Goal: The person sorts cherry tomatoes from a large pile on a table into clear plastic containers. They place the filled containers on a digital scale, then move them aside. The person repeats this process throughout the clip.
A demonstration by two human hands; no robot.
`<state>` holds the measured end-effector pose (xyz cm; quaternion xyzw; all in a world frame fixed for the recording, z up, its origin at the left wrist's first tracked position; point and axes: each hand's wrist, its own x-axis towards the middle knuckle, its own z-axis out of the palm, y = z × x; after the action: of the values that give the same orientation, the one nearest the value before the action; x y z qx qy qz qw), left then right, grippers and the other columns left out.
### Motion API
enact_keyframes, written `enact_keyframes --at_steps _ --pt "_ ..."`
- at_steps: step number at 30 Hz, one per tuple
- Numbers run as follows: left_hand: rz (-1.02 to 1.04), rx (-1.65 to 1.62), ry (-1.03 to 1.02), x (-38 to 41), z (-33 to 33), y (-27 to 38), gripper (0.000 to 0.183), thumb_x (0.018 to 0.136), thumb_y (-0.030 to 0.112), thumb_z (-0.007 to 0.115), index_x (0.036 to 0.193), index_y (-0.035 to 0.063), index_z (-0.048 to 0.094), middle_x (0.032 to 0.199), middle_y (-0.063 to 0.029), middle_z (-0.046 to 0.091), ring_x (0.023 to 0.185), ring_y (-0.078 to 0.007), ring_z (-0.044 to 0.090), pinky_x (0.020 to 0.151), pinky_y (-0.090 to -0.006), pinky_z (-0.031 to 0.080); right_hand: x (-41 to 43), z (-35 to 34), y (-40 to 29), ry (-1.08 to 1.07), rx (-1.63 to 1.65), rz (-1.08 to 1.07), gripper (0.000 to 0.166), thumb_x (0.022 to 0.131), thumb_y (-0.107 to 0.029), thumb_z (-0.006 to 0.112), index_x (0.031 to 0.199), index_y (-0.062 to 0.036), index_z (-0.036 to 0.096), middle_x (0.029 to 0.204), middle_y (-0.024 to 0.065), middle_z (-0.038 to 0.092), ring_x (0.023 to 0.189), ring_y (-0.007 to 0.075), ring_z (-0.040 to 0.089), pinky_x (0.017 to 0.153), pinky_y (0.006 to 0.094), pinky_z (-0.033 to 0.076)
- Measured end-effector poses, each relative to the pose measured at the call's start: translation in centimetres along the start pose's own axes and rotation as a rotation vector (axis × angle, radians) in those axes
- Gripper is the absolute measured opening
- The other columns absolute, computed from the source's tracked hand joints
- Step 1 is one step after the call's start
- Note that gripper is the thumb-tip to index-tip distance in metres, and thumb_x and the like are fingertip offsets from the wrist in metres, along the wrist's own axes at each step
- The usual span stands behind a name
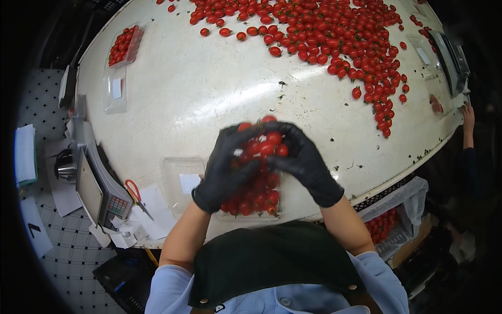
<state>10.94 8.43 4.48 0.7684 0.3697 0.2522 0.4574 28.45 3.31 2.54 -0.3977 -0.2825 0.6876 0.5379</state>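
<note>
Both of my hands wear black gloves and are raised over a clear plastic clamshell box [277, 214] filled with cherry tomatoes [246, 208]. Between my left hand [231, 168] and my right hand [300, 157] is a cluster of red cherry tomatoes [267, 148], cupped by the fingers of both; the outline is slightly blurred. The box's open lid [166, 172], bearing a white label [190, 183], lies flat to the left, partly behind my left hand. A large pile of cherry tomatoes [333, 35] spreads over the far side of the white table [168, 90].
A filled clamshell [135, 45] stands at the far left. Nearer are a scale [111, 192], red-handled scissors [135, 192] and papers [151, 212]. Another scale [449, 62] and a person's hand [468, 112] are at the right edge. A lined crate of tomatoes [382, 225] stands below the table's right edge.
</note>
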Motion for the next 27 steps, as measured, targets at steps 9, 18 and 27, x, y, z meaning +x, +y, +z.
enact_keyframes --at_steps 9,18,27 --pt "-0.041 0.286 0.009 -12.2 1.3 -0.1 0.039 0.071 0.001 0.061 0.108 0.0115 0.057 0.123 -0.0169 0.044 0.109 -0.0345 0.048 0.085 -0.0384 0.046 -6.0 2.6 3.8 -0.205 -0.775 -0.022 0.041 0.078 -0.005 0.060 0.118 -0.0057 0.051 0.117 0.0129 0.050 0.110 0.0244 0.048 0.094 0.0328 0.038" --pt "-0.147 0.417 0.150 -13.2 1.0 -0.6 0.045 0.073 -0.008 0.051 0.115 0.0077 0.052 0.129 -0.0198 0.040 0.114 -0.0352 0.044 0.090 -0.0385 0.043 -8.7 3.7 4.6 0.005 -1.250 -0.177 0.040 0.078 -0.011 0.059 0.118 -0.0079 0.050 0.115 0.0172 0.050 0.102 0.0317 0.053 0.081 0.0377 0.047" --pt "-0.298 0.042 0.461 -12.4 1.4 -2.1 0.029 0.083 -0.001 0.052 0.111 0.0035 0.053 0.103 -0.0117 0.059 0.090 -0.0210 0.059 0.075 -0.0290 0.049 -4.3 6.3 5.2 -0.052 -1.837 -0.275 0.027 0.073 -0.021 0.064 0.096 -0.0105 0.058 0.075 0.0078 0.057 0.068 0.0258 0.058 0.056 0.0365 0.048"
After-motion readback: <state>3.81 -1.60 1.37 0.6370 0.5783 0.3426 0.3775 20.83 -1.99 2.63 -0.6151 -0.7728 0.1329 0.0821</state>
